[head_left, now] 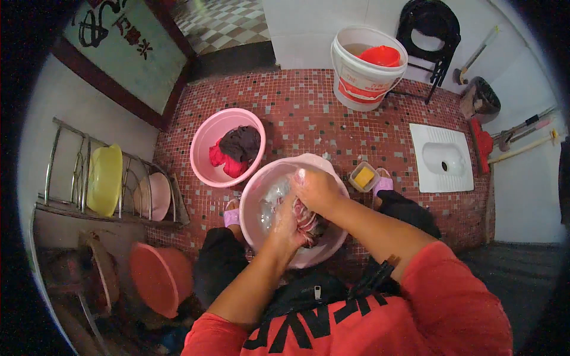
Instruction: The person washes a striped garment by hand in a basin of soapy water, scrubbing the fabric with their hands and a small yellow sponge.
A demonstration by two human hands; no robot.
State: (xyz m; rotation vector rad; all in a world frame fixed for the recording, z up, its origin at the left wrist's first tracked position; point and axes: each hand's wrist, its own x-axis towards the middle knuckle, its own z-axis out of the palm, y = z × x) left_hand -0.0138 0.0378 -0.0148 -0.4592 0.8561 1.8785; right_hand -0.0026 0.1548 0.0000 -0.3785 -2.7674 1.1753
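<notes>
A pink basin of sudsy water sits between my feet. My left hand is closed on a wet red-and-white striped cloth over the basin. My right hand, with foam on its fingers, grips the same cloth just above and to the right. Beside the basin's right rim is a clear tub holding a yellow soap bar. Back left, a second pink basin holds dark and red clothes.
A white bucket with a red dipper stands at the back, near a black folding chair. A squat toilet and long-handled tools are on the right. A metal rack with basins and an orange basin are on the left.
</notes>
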